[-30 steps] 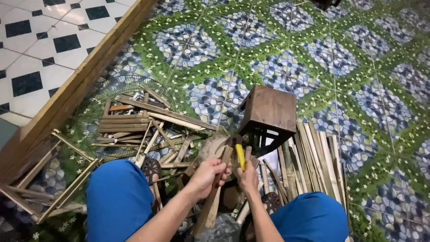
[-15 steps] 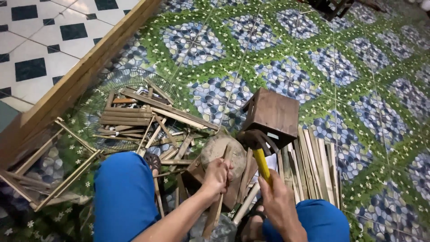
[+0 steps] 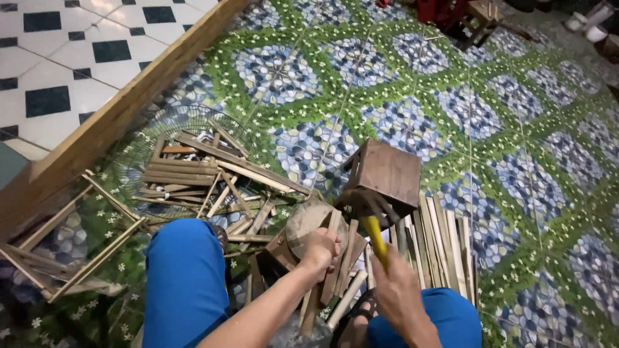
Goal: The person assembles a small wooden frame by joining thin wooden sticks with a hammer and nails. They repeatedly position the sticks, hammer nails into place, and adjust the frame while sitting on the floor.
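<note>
Head view: the left hand (image 3: 320,248) is closed around a wooden slat (image 3: 327,270) whose long axis runs near to far, standing on a round block (image 3: 303,224). Just right, the right hand (image 3: 394,287) grips a yellow-handled hammer (image 3: 373,222), its head raised beside a wooden box (image 3: 383,174).

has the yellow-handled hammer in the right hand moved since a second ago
Yes. The yellow-handled hammer has swung right and outward: earlier its handle sat by the left hand; now it lies apart from it, its head against the small wooden stool.
</note>
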